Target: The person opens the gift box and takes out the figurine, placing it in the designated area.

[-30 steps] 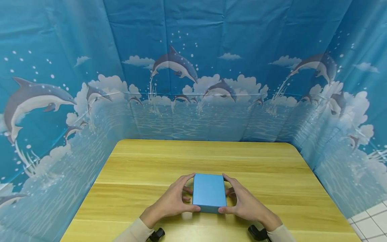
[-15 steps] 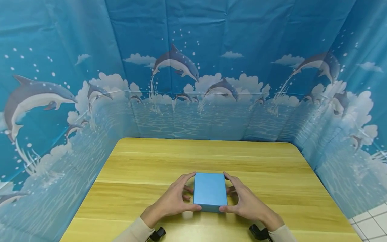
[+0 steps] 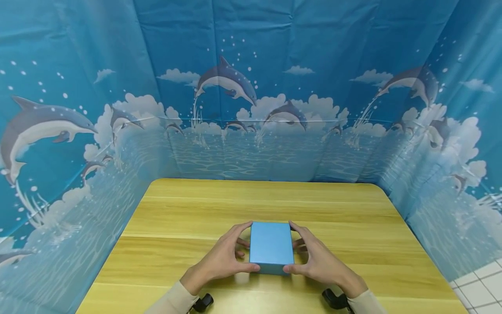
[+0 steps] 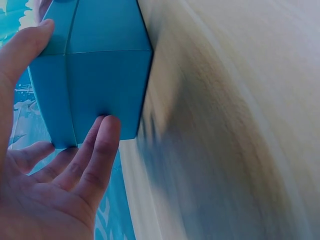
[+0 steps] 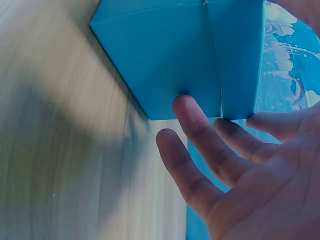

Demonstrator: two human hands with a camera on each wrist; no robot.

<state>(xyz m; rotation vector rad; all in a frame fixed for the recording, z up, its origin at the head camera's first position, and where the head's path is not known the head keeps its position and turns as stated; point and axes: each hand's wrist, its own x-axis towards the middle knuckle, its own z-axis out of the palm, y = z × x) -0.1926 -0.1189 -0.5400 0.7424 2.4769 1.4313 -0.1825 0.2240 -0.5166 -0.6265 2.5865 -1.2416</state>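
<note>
A blue box (image 3: 271, 243) with a smooth flat top sits on the wooden table between both hands. Its lid (image 4: 50, 95) meets the lower part along a thin seam running round the sides, seen in both wrist views. My left hand (image 3: 222, 257) grips the left side, thumb at the near corner and index finger at the far corner. Mirroring it, my right hand (image 3: 319, 261) holds the right side with its thumb and index finger at the corners. In the wrist views, other fingertips reach the box's sides, and the right little finger (image 5: 175, 155) stands off it.
The yellow wood-grain table (image 3: 188, 209) has rounded far corners. Behind and beside it hangs a blue curtain (image 3: 251, 152) printed with dolphins. White floor tiles (image 3: 480, 285) show at the lower right. Black wrist mounts (image 3: 203, 302) sit by both cuffs.
Both hands keep the same hold. The box's top and the fingers appear very slightly higher in the head view, and the near side of the box shows a little taller.
</note>
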